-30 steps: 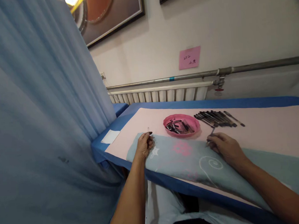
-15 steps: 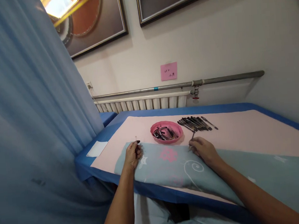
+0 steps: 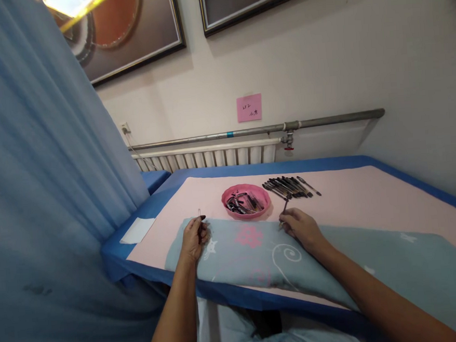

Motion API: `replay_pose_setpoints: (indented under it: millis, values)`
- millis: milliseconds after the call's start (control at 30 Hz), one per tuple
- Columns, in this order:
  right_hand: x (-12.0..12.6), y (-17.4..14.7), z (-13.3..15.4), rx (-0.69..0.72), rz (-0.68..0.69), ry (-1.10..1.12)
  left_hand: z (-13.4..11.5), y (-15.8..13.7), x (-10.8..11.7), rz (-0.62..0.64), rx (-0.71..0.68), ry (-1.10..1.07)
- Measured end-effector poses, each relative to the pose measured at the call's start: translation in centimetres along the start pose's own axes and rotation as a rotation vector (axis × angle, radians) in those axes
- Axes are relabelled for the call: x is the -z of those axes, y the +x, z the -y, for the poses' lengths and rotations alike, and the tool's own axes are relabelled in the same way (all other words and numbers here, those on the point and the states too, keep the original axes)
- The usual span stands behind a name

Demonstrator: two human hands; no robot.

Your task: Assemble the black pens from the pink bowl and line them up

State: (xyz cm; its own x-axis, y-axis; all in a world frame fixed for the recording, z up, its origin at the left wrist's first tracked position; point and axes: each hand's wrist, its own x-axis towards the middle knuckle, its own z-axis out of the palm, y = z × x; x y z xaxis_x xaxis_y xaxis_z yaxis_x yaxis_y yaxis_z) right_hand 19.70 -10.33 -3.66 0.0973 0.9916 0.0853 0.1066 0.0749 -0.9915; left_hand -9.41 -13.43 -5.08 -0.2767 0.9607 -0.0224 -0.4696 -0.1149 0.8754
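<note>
My left hand [image 3: 194, 238] is closed in a pinch at the left end of the folded blue-green blanket [image 3: 229, 254]. From its fingertips a short clear tube [image 3: 199, 212] stands up and a small dark piece like a pen cap [image 3: 202, 217] pokes out to the right. My right hand [image 3: 303, 227] pinches a slim dark pen [image 3: 285, 204], tilted with its upper end toward the back; its lower part is partly hidden by the fingers. Between and beyond the hands sits a pink bowl [image 3: 224, 205] of black and clear pen parts. Several black pens [image 3: 289, 186] lie side by side right of it.
A pink sheet [image 3: 351, 199] covers the blue bed [image 3: 204, 171]. White paper [image 3: 138, 230] lies at the left edge beside a blue curtain [image 3: 56, 178]. Behind the bed run a radiator [image 3: 219, 157] and a metal pipe [image 3: 326, 121] along the wall.
The whole scene sits slightly further left in the picture as the camera turned. Both hands keep their grips and stay at about the same places over the blanket.
</note>
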Motion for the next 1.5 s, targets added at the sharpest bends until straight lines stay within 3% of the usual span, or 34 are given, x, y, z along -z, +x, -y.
replay_pose_setpoints:
  millis: [1167, 1500]
  values:
    - [0.2, -0.1, 0.1, -0.075, 0.004, 0.064, 0.1, 0.6, -0.1, -0.027, 0.031, 0.073]
    - [0.1, -0.3, 0.0, -0.036, 0.011, 0.080, 0.0, 1.0, -0.2, -0.006, 0.016, 0.061]
